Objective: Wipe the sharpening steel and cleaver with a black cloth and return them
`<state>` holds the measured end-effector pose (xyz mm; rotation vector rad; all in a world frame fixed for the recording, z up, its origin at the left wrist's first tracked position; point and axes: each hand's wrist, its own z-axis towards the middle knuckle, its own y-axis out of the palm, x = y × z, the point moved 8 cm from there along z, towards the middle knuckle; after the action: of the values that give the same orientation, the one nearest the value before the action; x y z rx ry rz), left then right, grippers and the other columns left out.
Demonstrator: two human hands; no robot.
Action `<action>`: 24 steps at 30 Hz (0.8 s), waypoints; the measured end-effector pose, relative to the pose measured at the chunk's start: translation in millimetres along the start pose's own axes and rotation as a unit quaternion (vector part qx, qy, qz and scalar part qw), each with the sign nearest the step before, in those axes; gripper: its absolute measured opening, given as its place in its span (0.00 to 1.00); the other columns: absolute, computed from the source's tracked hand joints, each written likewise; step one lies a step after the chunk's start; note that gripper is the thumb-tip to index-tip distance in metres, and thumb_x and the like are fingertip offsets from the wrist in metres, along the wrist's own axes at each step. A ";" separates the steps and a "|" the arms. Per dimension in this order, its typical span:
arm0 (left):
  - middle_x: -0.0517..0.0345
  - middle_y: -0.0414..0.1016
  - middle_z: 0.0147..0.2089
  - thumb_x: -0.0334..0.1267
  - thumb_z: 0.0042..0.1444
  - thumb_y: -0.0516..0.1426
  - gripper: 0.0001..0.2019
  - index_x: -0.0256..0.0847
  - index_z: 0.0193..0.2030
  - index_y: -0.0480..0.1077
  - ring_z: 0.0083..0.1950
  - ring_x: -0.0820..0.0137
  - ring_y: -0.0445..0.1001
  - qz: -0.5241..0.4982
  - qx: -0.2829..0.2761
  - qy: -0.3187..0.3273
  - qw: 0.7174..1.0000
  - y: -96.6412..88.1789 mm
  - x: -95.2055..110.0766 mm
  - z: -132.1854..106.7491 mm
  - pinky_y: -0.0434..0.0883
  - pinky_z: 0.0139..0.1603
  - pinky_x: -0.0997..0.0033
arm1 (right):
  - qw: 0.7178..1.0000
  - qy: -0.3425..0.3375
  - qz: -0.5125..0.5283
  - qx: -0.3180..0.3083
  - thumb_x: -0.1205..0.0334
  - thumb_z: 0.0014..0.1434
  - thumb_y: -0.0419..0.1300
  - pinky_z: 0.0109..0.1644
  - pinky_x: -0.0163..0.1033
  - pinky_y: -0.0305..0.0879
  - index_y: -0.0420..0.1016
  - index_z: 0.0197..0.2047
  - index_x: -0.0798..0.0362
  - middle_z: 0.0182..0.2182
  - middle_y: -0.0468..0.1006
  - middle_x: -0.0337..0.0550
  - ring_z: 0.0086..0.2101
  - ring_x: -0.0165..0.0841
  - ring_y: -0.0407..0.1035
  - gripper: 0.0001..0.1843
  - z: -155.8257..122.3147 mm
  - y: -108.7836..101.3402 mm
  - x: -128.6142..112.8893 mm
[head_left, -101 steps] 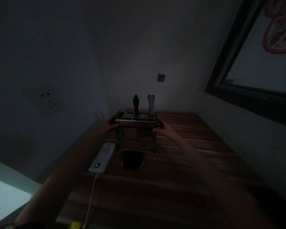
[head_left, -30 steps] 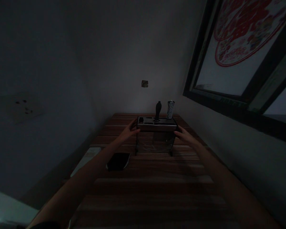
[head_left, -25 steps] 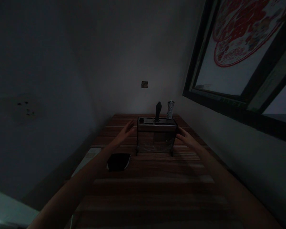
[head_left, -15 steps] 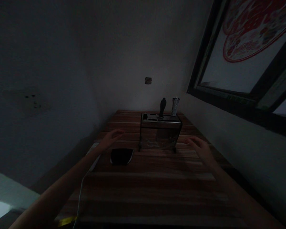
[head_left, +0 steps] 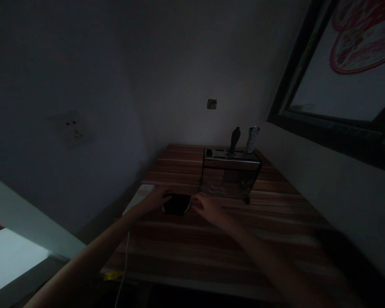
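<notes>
Black pouch (head_left: 177, 204) looks light and soft, best held by its sides. Left hand (head_left: 159, 197) and right hand (head_left: 208, 208) are there; too dark to tell if they grip.

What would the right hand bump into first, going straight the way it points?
Likely the black object, at its right edge; the fingertips may be touching it, but dim light hides any gap.

Rack (head_left: 231, 160) behind and right of item (head_left: 177, 204)
</notes>
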<state>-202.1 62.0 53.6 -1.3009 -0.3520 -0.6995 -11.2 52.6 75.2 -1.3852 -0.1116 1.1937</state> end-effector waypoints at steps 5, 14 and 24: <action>0.49 0.72 0.43 0.37 0.45 0.55 0.13 0.41 0.40 0.70 0.44 0.59 0.69 0.063 -0.007 0.002 0.998 4.2 6.4 -4.1 0.62 0.47 0.62 | 0.990 0.022 -0.142 -0.012 0.65 0.56 0.49 0.44 0.43 0.62 0.64 0.48 0.53 0.46 0.67 0.51 0.45 0.38 0.64 0.15 23.6 28.1 -5.9; 0.50 0.71 0.44 0.32 0.46 0.54 0.15 0.37 0.44 0.67 0.45 0.65 0.68 0.131 -0.053 -0.033 0.989 18.5 -9.3 -0.5 0.63 0.47 0.68 | 0.962 0.084 -0.251 -0.062 0.70 0.59 0.41 0.39 0.42 0.63 0.62 0.49 0.54 0.47 0.67 0.53 0.41 0.37 0.67 0.17 39.1 48.4 -0.2; 0.53 0.72 0.42 0.33 0.44 0.55 0.15 0.39 0.43 0.67 0.43 0.65 0.69 0.066 -0.102 -0.062 0.991 25.9 -0.2 -12.1 0.63 0.45 0.69 | 0.987 0.045 -0.150 -0.024 0.67 0.51 0.54 0.45 0.41 0.59 0.64 0.45 0.54 0.46 0.64 0.49 0.47 0.37 0.60 0.16 23.0 36.5 -5.7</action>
<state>-187.2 53.1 30.9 -1.5512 -0.2959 -0.5544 -50.3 55.0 56.3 -1.4054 -0.2768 0.8808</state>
